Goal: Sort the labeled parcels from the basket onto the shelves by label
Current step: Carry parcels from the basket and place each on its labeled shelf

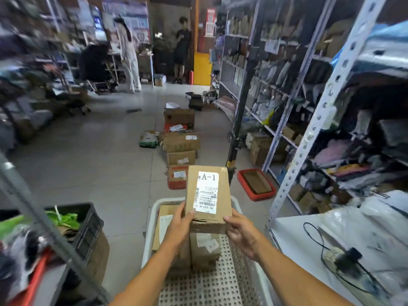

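Observation:
A brown cardboard parcel [208,196] with a white label reading "A-1" is held up above the white perforated basket [223,283]. My left hand [180,224] grips its lower left edge, thumb on the top face. My right hand [239,234] holds its lower right corner. Inside the basket lie a flat parcel [164,226] on the left and a smaller labelled box [205,248] under the held one. Metal shelves [318,120] full of packages run along the right.
Several cardboard boxes [181,149] stand in a row on the floor ahead. A red tray [256,184] lies by the shelf foot. A black crate [88,221] sits at the left, a white table with cables [331,250] at the right. Two people stand at the far end.

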